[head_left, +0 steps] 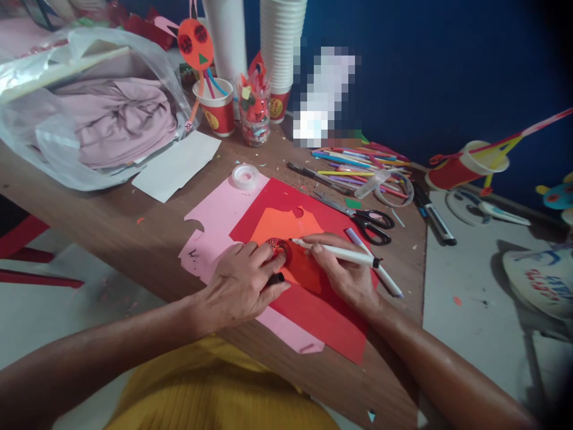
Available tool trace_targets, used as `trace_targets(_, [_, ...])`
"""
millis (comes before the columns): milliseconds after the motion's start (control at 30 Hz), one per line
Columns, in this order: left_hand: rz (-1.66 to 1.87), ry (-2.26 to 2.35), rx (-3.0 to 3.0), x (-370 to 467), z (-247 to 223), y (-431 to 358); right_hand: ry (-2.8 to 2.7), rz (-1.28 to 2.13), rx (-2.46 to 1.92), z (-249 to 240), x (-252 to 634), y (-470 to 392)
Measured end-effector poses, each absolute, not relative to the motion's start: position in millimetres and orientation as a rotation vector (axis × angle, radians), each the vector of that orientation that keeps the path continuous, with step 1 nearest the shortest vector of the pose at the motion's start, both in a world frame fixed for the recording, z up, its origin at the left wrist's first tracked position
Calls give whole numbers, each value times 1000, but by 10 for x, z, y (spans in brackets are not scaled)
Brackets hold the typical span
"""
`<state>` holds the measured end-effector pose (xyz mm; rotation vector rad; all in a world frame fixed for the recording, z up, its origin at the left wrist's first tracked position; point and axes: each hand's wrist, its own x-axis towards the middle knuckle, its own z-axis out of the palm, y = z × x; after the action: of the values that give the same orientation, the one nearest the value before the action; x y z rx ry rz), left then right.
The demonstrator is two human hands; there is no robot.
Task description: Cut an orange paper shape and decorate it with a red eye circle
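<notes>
My right hand (342, 266) grips a white marker (340, 253) with a black end, its tip at the edge of a small red disc (283, 246) that bears black drawn marks. My left hand (246, 275) lies over the paper, its fingertips pressing on the disc and partly hiding it. Between that hand's thumb and fingers is a black marker cap (277, 279). Under the disc lies a cut orange sheet (277, 222), on top of a red sheet (326, 325) and a pink sheet (215, 239) with cut-out notches.
Black-handled scissors (376, 226) and a second marker (387, 278) lie right of the paper. Behind are a tape roll (245, 176), a pile of coloured sticks (358, 167), a paper cup (219, 110) and stacked cups (282, 54). A plastic bag (58, 143) sits at the left.
</notes>
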<state>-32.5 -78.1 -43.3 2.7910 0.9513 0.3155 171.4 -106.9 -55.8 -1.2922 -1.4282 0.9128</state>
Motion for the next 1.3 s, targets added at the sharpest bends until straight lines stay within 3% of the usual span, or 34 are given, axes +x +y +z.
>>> trace_targets(1300, [315,939,2738,-338,-435,-772,-1452,876,-1460,-586,1633,-1017])
